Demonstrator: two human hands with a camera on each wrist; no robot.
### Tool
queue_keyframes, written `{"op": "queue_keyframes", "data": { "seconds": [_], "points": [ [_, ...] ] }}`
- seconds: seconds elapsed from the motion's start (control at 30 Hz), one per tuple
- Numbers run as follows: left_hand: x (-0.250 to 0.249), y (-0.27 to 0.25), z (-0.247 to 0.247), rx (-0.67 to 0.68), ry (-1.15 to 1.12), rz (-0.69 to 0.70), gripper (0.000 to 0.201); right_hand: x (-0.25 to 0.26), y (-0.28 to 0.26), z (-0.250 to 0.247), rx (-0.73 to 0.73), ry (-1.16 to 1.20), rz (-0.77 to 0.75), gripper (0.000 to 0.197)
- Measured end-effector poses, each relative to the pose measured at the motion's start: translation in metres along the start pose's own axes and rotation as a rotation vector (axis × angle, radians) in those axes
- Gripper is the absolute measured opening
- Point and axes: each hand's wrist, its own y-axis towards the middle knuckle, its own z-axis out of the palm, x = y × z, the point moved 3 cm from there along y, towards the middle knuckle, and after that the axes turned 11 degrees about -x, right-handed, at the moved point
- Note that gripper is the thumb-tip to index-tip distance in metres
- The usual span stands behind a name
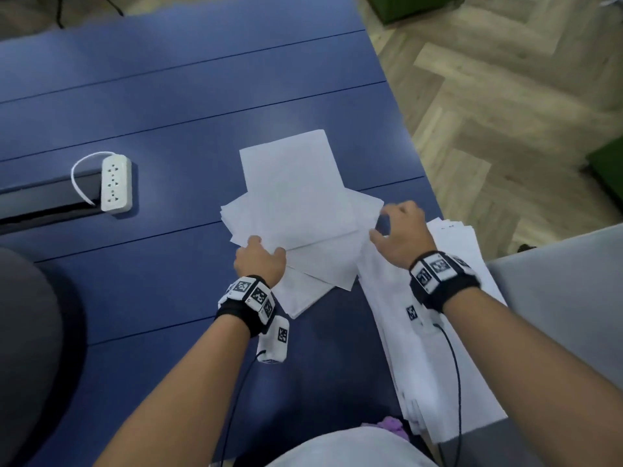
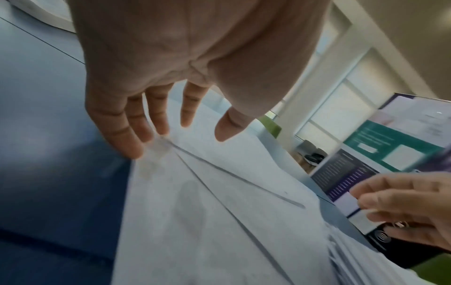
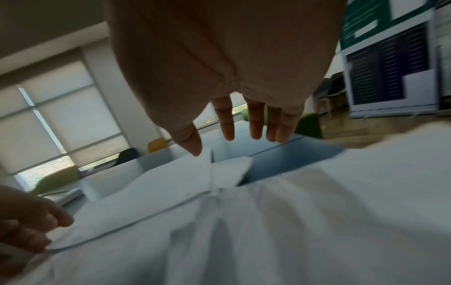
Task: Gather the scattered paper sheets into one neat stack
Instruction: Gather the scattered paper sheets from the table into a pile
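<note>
We see a big blue table [image 1: 161, 106] with thin dark lines running across its top. White paper sheets [image 1: 296, 210] lie on it in a loose, fanned-out pile, near the table's right side. The sheets point different ways and overlap. Another heap of paper [image 1: 435, 335] lies just beside them, along the right edge of the table, under the right arm.

The left hand [image 1: 259, 262] rests on the near left corner of the loose sheets. In the left wrist view its fingers [image 2: 136, 123] are nearly straight and spread, with the tips touching the paper edge. It does not grip anything.

The right hand [image 1: 401, 232] is at the right side of the sheets. Its fingers [image 3: 227, 119] are straight and apart, and they hold nothing. We cannot tell if the tips touch the paper.

A white power strip [image 1: 115, 183] with a white cord lies on the table, well apart on the left, next to a dark slot.

The floor [image 1: 512, 96] is pale wood in a zigzag pattern. In the wrist views we see windows with blinds [image 3: 56, 119], and posters [image 2: 388, 154] in the room
</note>
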Motion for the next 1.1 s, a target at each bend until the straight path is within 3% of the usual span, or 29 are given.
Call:
{"op": "queue_keyframes", "data": {
  "seconds": [0.17,0.3,0.33,0.4,0.5,0.73,0.9,1.0,1.1],
  "points": [
    [0.013,0.012,-0.011,-0.034,-0.096,-0.149,0.066,0.054,0.052,0.032,0.157,-0.112,-0.022,0.071],
    [0.012,0.019,-0.009,-0.006,-0.163,-0.077,0.061,0.072,0.079,0.056,0.243,-0.253,-0.055,0.066],
    [0.011,0.022,-0.01,-0.009,-0.166,-0.037,0.053,0.076,0.081,0.062,0.251,-0.277,-0.073,0.063],
    [0.013,0.028,-0.009,-0.05,-0.171,-0.005,0.016,0.085,0.081,0.073,0.234,-0.294,-0.106,0.06],
    [0.019,0.04,-0.008,-0.104,-0.152,0.019,0.034,0.093,0.078,0.082,0.181,-0.27,-0.127,0.057],
    [0.025,0.067,0.0,-0.123,-0.172,0.077,0.022,0.082,0.085,0.071,0.269,-0.345,-0.172,0.079],
    [0.024,0.074,-0.003,-0.176,-0.255,0.107,0.011,0.079,0.087,0.068,0.321,-0.325,-0.12,0.072],
    [0.031,0.078,-0.01,-0.168,-0.338,0.05,0.049,0.089,0.084,0.071,0.237,-0.206,-0.033,0.066],
    [0.031,0.076,-0.019,-0.119,-0.34,-0.009,0.081,0.11,0.072,0.084,0.217,-0.301,-0.052,0.069]
  ]
}}
